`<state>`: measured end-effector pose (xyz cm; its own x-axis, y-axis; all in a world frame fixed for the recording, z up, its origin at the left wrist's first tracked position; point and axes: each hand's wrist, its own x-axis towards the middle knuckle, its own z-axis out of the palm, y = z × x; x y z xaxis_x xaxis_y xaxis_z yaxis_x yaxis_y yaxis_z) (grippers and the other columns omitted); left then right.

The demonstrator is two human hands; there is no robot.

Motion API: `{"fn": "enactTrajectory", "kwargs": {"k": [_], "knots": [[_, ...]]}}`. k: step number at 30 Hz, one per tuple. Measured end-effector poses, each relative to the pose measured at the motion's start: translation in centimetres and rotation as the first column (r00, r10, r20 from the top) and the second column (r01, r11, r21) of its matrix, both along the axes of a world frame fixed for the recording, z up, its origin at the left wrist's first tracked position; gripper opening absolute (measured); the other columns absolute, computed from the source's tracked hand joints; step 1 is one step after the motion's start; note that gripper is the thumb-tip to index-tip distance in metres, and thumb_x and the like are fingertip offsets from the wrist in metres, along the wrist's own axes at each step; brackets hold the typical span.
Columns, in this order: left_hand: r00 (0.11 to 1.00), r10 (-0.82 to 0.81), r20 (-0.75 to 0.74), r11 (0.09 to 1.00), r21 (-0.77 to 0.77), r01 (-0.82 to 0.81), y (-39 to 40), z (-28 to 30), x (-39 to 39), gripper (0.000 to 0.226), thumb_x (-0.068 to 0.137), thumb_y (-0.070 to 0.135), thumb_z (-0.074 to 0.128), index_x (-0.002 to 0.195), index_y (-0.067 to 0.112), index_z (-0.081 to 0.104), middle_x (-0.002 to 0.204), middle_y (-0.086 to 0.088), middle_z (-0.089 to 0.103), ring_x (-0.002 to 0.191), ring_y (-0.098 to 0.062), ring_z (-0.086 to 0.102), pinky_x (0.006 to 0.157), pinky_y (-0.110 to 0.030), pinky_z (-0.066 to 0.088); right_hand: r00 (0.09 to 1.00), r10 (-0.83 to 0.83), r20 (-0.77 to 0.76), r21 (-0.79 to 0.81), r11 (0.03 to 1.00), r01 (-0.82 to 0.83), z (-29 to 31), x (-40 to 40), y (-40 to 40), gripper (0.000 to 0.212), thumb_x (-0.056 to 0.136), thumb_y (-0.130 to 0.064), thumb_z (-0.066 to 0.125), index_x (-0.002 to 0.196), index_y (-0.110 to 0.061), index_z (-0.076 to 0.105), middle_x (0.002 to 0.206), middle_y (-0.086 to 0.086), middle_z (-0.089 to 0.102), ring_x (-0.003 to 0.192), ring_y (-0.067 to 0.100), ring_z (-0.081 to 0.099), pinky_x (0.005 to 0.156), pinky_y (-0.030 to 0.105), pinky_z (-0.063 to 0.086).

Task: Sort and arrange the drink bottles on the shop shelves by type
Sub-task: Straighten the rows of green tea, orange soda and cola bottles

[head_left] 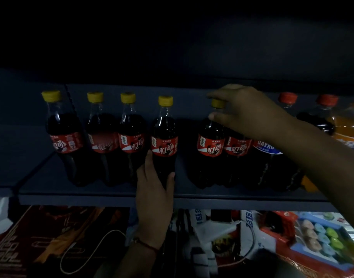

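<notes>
Gripping the fourth yellow-capped cola bottle [164,137] low on its body with left hand [154,203], fingers wrapped around the base at the shelf [252,201] front edge. Three matching colas [96,137] already lined up left of it. Right of it a gap, then right hand [250,113] pinching the cap of the fifth cola [211,145], sixth touching behind. Further right, unsorted: blue-label bottle [267,149], red-capped bottles [324,109], orange soda [350,127]. Roughly half done; closing the gap next.

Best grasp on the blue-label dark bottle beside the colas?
Take the blue-label dark plastic bottle at its lower body from the front. It stands upright; the right hand and arm cross its neck, and a red-label cola bottle crowds its left side.
</notes>
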<state>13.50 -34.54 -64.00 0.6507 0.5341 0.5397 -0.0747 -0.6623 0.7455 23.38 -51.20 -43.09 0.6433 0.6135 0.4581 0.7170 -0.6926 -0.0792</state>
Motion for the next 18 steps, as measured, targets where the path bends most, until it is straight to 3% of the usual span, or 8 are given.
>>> {"fn": "enactTrajectory", "kwargs": {"k": [2,5,8,12,18], "knots": [[1.000,-0.030,-0.001,0.999,-0.025,0.030,-0.2,-0.2,0.4,0.081,0.093,0.034,0.065,0.157,0.027,0.015,0.144,-0.006,0.040,0.132,-0.020,0.045,0.105,-0.030,0.040,1.000,-0.011,0.001,0.006,1.000,0.011,0.4,-0.2,-0.6,0.053,0.089,-0.039,0.064,0.138,-0.021,0.052,0.128,0.002,0.058,0.115,0.020,0.055,0.096,0.033,0.045],[0.996,-0.082,-0.018,0.995,-0.053,0.081,-0.5,-0.3,1.0,0.082,0.092,0.035,0.066,0.157,0.029,0.015,0.145,-0.005,0.039,0.132,-0.018,0.044,0.106,-0.033,0.042,0.998,-0.047,-0.052,0.044,0.998,0.049,1.2,-0.2,-2.0,0.054,0.090,-0.043,0.061,0.140,-0.025,0.049,0.132,0.002,0.055,0.117,0.018,0.054,0.092,0.023,0.037],[0.988,-0.147,-0.041,0.987,-0.070,0.144,-0.9,-0.2,1.5,0.081,0.092,0.037,0.066,0.156,0.030,0.017,0.141,-0.002,0.041,0.129,-0.015,0.045,0.104,-0.031,0.043,0.976,-0.141,-0.163,-0.052,0.990,0.134,2.2,0.4,-3.5,0.059,0.089,-0.047,0.060,0.142,-0.026,0.046,0.139,0.005,0.052,0.117,0.020,0.054,0.092,0.024,0.038],[0.975,-0.217,-0.053,0.974,-0.085,0.212,-1.2,0.0,1.9,0.080,0.092,0.039,0.066,0.156,0.035,0.019,0.137,0.002,0.042,0.126,-0.010,0.045,0.106,-0.032,0.042,0.954,-0.213,-0.213,-0.217,0.962,0.166,2.8,1.3,-4.1,0.049,0.090,-0.039,0.063,0.133,-0.018,0.056,0.126,0.007,0.062,0.104,0.020,0.057,0.082,0.027,0.043],[0.963,-0.266,-0.031,0.953,-0.156,0.258,-0.9,-0.3,2.4,0.079,0.089,0.039,0.070,0.154,0.034,0.025,0.135,0.010,0.045,0.126,-0.009,0.049,0.107,-0.042,0.046,0.957,-0.135,-0.257,-0.231,0.970,0.074,3.4,1.9,-4.8,0.048,0.091,-0.029,0.064,0.137,-0.019,0.055,0.118,-0.001,0.064,0.099,0.006,0.051,0.081,0.021,0.037]]}}
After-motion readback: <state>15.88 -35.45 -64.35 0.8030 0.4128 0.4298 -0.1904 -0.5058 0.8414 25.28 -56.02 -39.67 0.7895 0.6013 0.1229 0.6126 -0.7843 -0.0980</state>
